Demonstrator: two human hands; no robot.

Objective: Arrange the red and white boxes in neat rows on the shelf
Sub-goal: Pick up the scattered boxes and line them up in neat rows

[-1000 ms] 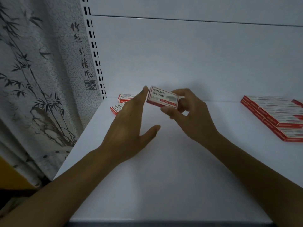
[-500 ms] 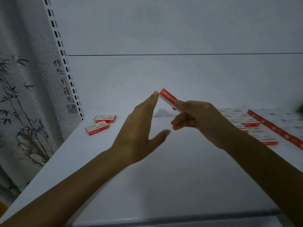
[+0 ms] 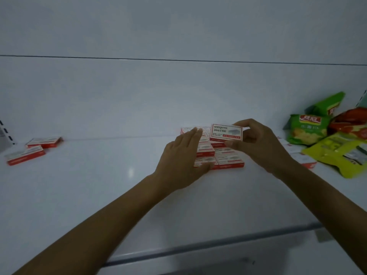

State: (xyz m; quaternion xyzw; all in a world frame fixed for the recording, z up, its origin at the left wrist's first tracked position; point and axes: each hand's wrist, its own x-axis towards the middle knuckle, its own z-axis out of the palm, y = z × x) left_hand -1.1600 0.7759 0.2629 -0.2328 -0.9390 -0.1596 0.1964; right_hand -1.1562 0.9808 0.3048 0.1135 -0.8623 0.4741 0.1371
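My right hand (image 3: 258, 145) pinches one red and white box (image 3: 226, 132) and holds it face up above a block of several like boxes (image 3: 228, 160) laid flat in rows on the white shelf (image 3: 119, 185). My left hand (image 3: 181, 161) is stretched out with straight fingers over the left side of that block, its fingertips close to the held box. Two loose boxes (image 3: 44, 141) lie at the far left of the shelf, one in front (image 3: 24, 156). More boxes (image 3: 303, 160) sit to the right, partly hidden by my right wrist.
Green snack bags (image 3: 306, 129) and a red bag (image 3: 349, 124) are piled at the right end of the shelf, with a yellow-green bag (image 3: 341, 155) in front. The shelf's back wall rises behind. The front edge (image 3: 198, 247) runs across the bottom.
The view has swung right: the rows and snack bags are now central. My right hand carried the box over the rows and turned its face up; my left hand moved along.
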